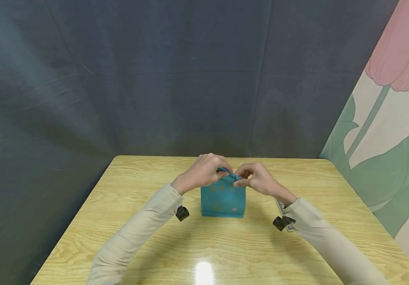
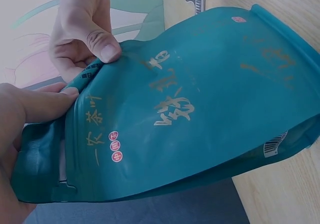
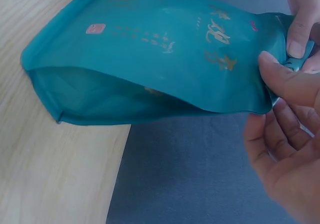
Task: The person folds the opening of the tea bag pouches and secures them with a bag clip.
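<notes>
A teal tea pouch (image 1: 223, 200) with gold lettering stands on the table, its top folded over. My left hand (image 1: 207, 170) grips the left part of that top edge between thumb and fingers. On the right part, my right hand (image 1: 259, 179) pinches the fold with thumb and forefinger. In the left wrist view, the rolled strip (image 2: 82, 79) along the pouch's mouth runs between both thumbs. The right wrist view shows the pouch's gusseted side (image 3: 100, 97) bulging, with the right thumb (image 3: 275, 72) pressed on the top corner.
A flat, narrow patterned strip (image 1: 280, 206) lies on the wooden table (image 1: 154, 245), partly hidden behind the right wrist. A dark curtain (image 1: 190, 79) hangs beyond the far edge. A wall painted with a tulip (image 1: 400, 51) borders the right side.
</notes>
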The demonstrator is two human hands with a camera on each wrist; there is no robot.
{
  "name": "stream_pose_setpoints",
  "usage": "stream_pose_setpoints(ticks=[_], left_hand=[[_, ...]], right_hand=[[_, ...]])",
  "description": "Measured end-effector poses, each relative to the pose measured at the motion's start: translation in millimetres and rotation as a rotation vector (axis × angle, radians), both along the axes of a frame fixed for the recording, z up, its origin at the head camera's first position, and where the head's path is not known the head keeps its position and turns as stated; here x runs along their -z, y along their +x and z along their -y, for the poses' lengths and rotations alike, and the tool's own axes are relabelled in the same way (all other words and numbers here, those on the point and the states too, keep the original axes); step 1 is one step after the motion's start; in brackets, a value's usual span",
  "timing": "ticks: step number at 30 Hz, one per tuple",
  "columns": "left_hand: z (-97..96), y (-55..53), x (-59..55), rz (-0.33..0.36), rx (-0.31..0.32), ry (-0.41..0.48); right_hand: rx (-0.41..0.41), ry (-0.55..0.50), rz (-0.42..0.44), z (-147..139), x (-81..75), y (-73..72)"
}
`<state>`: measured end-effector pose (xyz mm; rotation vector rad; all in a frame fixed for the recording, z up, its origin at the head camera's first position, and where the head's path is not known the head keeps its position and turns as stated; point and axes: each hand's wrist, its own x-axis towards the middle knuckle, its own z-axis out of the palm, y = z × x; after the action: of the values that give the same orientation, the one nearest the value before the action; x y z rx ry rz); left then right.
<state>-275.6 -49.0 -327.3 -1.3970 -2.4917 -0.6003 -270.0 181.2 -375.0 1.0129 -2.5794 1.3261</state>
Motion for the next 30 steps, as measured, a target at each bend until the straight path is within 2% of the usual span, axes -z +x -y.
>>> stream_pose_setpoints(ticks=[8,17,21,30], left_hand=[[3.1,-3.2,3.1,-0.014,-0.004,0.046],[16.7,-3.8,2.2,0.129,0.007,0.163],[22.0,-3.3,3.1,0.157,0.0,0.199],[25.7,-3.3,7.0,0.111,0.003,0.231]], right_hand=[[0.0,-0.031,-0.061,-0.6,1.2,0.5],[0.029,-0.053,-0.135,5.6,1.8,1.6],[0.023,-0.054,-0.197,9.9,3.1,0.5],[0.014,-0.045,-0.268,15.4,6.1,0.0]])
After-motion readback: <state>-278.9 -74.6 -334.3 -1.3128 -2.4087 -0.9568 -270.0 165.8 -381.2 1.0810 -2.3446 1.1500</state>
